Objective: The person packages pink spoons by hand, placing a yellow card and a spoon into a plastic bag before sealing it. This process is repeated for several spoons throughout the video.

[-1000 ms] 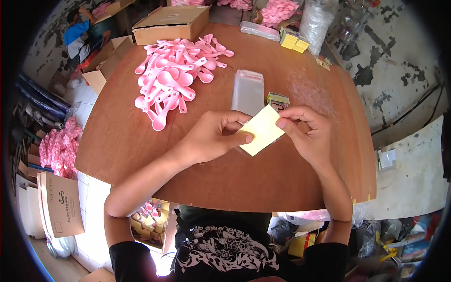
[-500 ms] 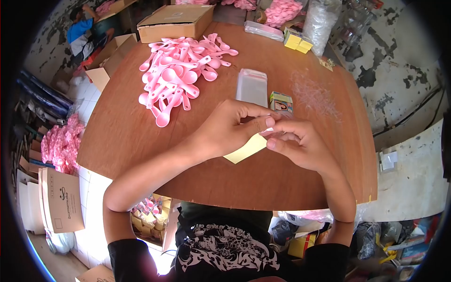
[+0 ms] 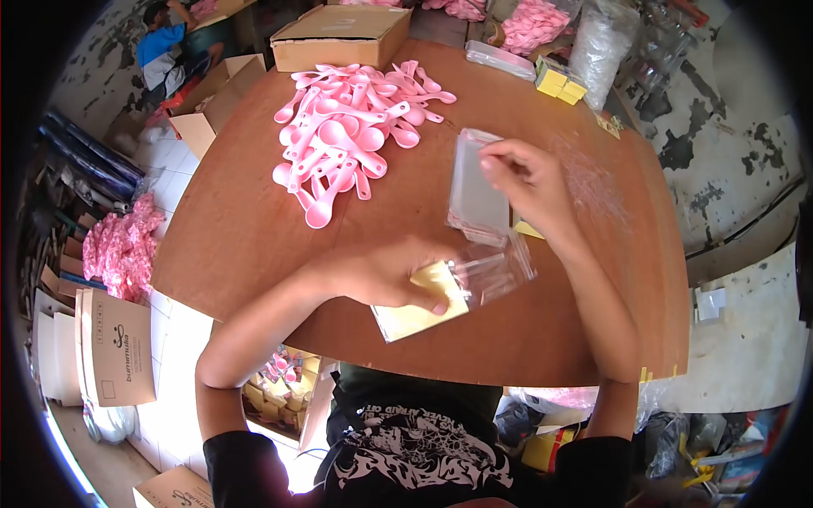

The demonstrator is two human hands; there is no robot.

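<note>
My left hand (image 3: 398, 275) is closed on a yellow card (image 3: 419, 309) in a clear plastic bag, whose loose end (image 3: 500, 273) sticks out to the right. Over the right edge of a stack of clear plastic bags (image 3: 478, 182) is my right hand (image 3: 529, 182), its thumb and forefinger near each other; whether anything thin is between them I cannot make out. Part of a small yellow item (image 3: 528, 229) shows below my right wrist. A heap of pink measuring spoons (image 3: 334, 135) lies on the wooden table (image 3: 254, 254), beyond my left arm.
A closed cardboard box (image 3: 339, 38) stands at the table's far edge. Small yellow boxes (image 3: 559, 82) and a clear plastic roll (image 3: 603, 51) are at the far right. A person (image 3: 169, 51) sits at the far left. An open carton (image 3: 284, 389) is below the near edge.
My hands have moved apart: the left came nearer my body with the bagged card, while the right let go and moved up to the bag stack. The view has shifted slightly.
</note>
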